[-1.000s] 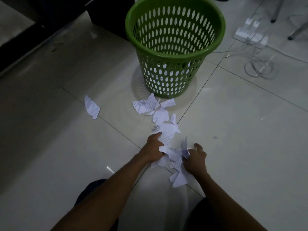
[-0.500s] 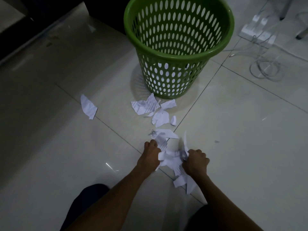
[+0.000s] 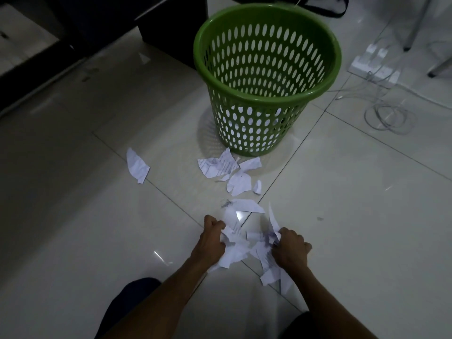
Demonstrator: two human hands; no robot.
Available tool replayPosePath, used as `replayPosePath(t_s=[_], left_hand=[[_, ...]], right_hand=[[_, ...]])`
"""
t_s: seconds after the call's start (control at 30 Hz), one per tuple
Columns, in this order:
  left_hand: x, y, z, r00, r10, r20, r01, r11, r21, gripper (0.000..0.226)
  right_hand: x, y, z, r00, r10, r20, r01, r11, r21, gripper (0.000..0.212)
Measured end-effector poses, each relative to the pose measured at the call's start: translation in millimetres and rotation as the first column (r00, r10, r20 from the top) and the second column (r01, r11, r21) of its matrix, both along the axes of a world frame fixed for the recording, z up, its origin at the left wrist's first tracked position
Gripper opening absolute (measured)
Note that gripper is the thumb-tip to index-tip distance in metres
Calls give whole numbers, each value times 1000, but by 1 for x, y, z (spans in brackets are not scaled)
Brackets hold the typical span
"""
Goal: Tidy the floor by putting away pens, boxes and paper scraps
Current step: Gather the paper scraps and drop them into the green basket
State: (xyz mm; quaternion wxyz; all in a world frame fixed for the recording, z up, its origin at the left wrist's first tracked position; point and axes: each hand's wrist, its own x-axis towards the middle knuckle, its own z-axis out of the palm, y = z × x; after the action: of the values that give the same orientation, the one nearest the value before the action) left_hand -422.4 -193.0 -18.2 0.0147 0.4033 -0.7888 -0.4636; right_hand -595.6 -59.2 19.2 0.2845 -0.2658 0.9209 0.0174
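Observation:
Torn white paper scraps lie on the pale tiled floor. My left hand [image 3: 211,242] and my right hand [image 3: 291,249] have their fingers curled round a bunched pile of scraps [image 3: 247,248] between them. More scraps [image 3: 221,165] lie just in front of a green perforated waste basket [image 3: 266,99], and one flat piece [image 3: 245,205] lies just beyond my hands. A single scrap [image 3: 137,165] lies apart to the left. Some paper shows through the basket's holes near its bottom.
A white power strip [image 3: 374,63] and coiled cables [image 3: 389,117] lie on the floor at the right. Chair legs [image 3: 413,28] stand beyond them. Dark furniture [image 3: 159,18] runs along the top left. My knees show at the bottom edge.
Both hands have closed in on the near scraps and bunched them together between them. The scraps by the basket and the one at the left have not moved.

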Motion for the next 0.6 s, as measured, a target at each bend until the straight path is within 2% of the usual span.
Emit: replayPosePath(t_s=[0.17,0.23,0.37,0.43,0.53,0.6], left_hand=[[4,-6,9,1000,4,-20,-2,998,69,21],[5,-11,14,1000,-3,0,3,997,74,32],[1,-26,31,998,64,20,-66,991,112,36],[-4,-39,44,995,97,3,-97,988,120,37],[-9,-59,69,997,78,-27,-75,992,100,29],[-14,-68,94,997,43,-57,-36,992,124,38]], right_hand=[[-8,-2,7,990,-66,124,79,992,-101,25],[-10,-4,11,991,-36,133,56,987,-148,18],[-18,-13,26,990,79,118,-45,962,-268,9],[-27,-21,35,987,86,138,-36,945,-326,22],[-36,-37,62,974,109,198,-20,914,-405,54],[-41,-46,81,965,143,220,-28,890,-455,62]])
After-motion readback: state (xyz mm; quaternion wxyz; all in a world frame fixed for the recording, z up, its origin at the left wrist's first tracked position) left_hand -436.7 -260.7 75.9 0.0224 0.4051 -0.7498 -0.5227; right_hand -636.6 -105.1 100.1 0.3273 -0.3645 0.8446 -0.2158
